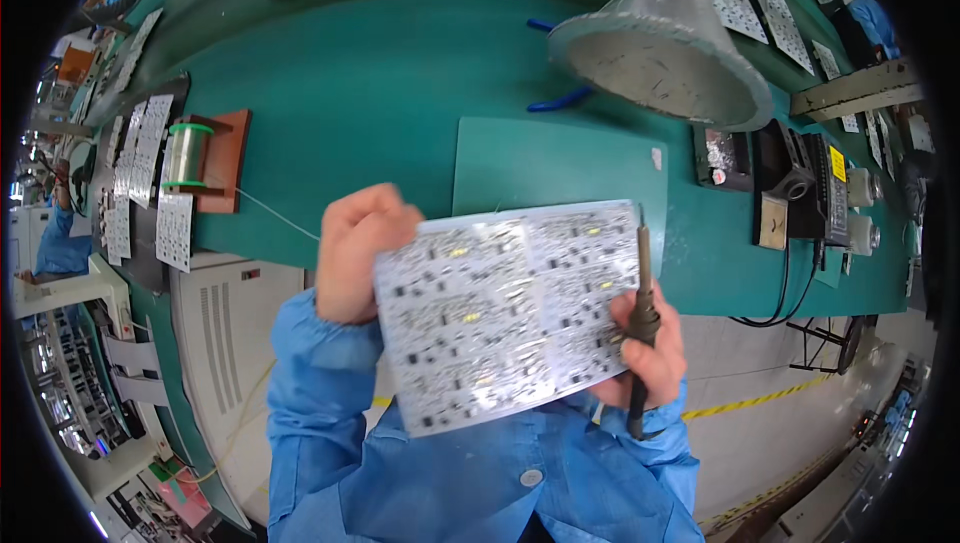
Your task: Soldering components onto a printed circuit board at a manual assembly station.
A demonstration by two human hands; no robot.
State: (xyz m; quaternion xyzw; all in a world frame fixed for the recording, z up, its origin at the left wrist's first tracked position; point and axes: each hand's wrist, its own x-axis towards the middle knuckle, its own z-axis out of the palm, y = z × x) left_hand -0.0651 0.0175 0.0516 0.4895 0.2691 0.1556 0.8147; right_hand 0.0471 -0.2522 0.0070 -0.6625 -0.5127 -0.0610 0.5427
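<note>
A white circuit board panel (500,313), populated with small dark parts and a few yellow ones, is held up tilted in front of my chest. My left hand (358,248) is closed at its upper left corner, slightly blurred. A thin solder wire (280,216) runs from a spool (187,155) toward that hand; whether the fingers also hold it, I cannot tell. My right hand (655,351) is wrapped round a soldering iron (642,318), its tip pointing up beside the board's right edge. The right fingers also meet that edge.
A metal fume hood (665,58) hangs over the green bench. Below it lie a green mat (555,158) and a blue-handled tool (560,100). The soldering station (815,183) and its cable stand at right. More boards (150,148) lie at left beside the brown spool stand (228,163).
</note>
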